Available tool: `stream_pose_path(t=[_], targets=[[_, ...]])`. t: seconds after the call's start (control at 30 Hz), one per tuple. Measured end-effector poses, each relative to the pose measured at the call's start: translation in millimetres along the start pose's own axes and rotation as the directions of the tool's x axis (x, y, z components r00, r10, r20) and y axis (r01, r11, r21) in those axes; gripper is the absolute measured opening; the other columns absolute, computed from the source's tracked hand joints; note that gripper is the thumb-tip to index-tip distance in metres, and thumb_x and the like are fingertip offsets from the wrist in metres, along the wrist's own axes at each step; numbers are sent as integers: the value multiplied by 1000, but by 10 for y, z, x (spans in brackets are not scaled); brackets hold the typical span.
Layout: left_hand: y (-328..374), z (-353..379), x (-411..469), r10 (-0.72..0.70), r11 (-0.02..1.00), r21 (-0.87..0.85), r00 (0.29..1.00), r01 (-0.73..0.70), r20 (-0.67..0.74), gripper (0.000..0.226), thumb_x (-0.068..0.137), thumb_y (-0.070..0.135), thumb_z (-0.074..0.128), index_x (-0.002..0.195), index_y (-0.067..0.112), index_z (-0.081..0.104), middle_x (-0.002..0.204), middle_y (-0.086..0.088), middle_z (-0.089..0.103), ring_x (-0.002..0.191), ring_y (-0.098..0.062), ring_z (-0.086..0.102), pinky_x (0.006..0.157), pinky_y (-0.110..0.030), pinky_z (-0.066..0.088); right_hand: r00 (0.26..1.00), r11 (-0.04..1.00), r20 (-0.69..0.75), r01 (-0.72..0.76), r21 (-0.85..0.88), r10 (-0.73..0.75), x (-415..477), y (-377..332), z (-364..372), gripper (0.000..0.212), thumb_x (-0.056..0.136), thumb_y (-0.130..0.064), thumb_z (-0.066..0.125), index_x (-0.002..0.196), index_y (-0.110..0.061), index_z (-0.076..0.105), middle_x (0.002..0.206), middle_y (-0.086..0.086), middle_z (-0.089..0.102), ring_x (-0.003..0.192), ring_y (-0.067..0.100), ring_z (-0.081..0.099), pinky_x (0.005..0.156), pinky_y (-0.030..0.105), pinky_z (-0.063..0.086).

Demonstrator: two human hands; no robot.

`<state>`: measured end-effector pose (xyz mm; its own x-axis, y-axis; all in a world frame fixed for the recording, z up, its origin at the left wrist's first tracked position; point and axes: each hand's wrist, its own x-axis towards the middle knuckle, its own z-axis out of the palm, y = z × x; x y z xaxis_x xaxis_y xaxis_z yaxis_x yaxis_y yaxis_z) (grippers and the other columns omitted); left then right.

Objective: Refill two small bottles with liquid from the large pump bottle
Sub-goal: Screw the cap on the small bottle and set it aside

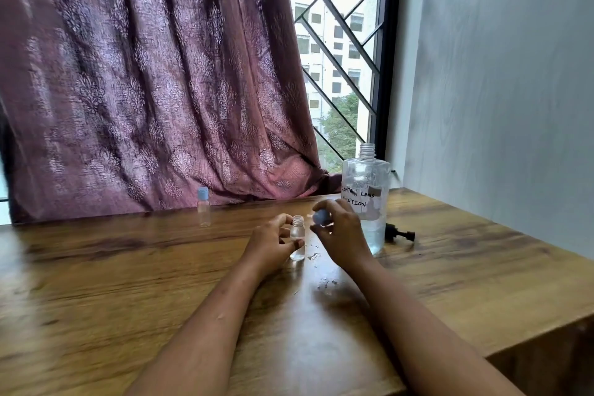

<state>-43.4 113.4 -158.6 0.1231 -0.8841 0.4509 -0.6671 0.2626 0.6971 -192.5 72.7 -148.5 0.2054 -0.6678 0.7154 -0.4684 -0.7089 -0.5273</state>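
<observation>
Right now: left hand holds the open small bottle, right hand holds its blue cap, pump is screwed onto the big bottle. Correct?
Not quite. The head view shows the pump off, lying on the table right of the big bottle, whose neck is open. The rest holds: left hand holds the open small bottle, right hand holds the blue cap.

table top (128, 283): brown wood grain, smooth, glossy where light falls
large bottle (366, 177): clear plastic, smooth, shiny
label (356, 199): white paper, matt
open small bottle (297, 235): clear glossy plastic
loose cap (320, 217): blue plastic, blurred
capped small bottle (203, 209): clear plastic, blue plastic top
pump head (400, 236): black plastic
curtain (144, 90): purple cloth, patterned weave, soft sheen
wall (498, 90): pale, matt, faintly streaked
window grille (337, 26): dark metal bars
</observation>
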Motion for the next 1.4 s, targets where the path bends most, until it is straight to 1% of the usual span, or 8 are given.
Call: stream_pose_path(t=[0.17,0.37,0.5,0.8,0.97,1.07,1.23,1.4], targets=[[13,29,-2,14,998,-62,1000,-13,22,36,76,14,76,108,14,59,103,-11,69,93,-22,69,88,-36,55,989,939,-56,-111,325,137,39,-107,-22,17,86,-22,65,100,-13,65,88,1,63,73,14,63,63,15,45],[18,55,-1,32,993,-114,999,-28,42,29,76,14,75,100,20,60,96,-6,71,90,-15,67,79,-21,52,991,981,109,-92,173,74,4,-77,56,16,89,-21,60,102,-11,62,89,4,70,78,10,60,64,8,40],[27,40,-14,41,995,-97,998,-36,44,30,77,11,74,104,13,60,92,-1,67,88,-10,64,66,-3,44,974,988,215,-95,121,67,98,-143,-22,20,89,-19,60,106,-9,63,98,5,69,88,16,65,70,18,41],[8,29,11,24,989,-148,996,-11,85,40,79,12,73,115,18,57,107,-5,67,100,-14,65,90,-31,53,862,972,507,-127,197,10,271,-142,-168,29,93,-2,50,119,-8,61,106,-1,63,97,8,57,78,6,44],[8,39,10,26,990,-141,995,-12,98,34,79,13,73,110,14,58,99,-1,67,92,-8,64,79,-19,49,937,985,350,-41,165,-19,214,-70,-153,25,85,-13,66,109,-8,66,91,-2,65,82,5,60,71,7,42],[16,35,14,31,993,-120,996,-21,83,38,79,14,74,113,13,58,101,-1,67,91,-8,64,78,-21,50,973,998,228,15,53,-26,190,-51,-95,48,73,-29,78,116,-16,62,92,-1,60,85,15,59,68,10,42],[-5,35,12,27,989,-148,996,-14,86,33,78,14,74,107,16,59,99,-4,72,92,-11,69,85,-32,53,917,863,396,-236,447,46,128,-54,-51,88,70,-8,78,142,-33,33,129,1,52,119,11,51,98,29,44],[-41,48,21,24,990,-143,997,-13,70,29,75,17,75,99,23,60,95,-5,73,91,-13,68,88,-35,52,962,932,254,-178,317,97,110,-87,-120,64,61,3,81,117,-17,58,77,-3,60,70,9,61,64,11,48]])
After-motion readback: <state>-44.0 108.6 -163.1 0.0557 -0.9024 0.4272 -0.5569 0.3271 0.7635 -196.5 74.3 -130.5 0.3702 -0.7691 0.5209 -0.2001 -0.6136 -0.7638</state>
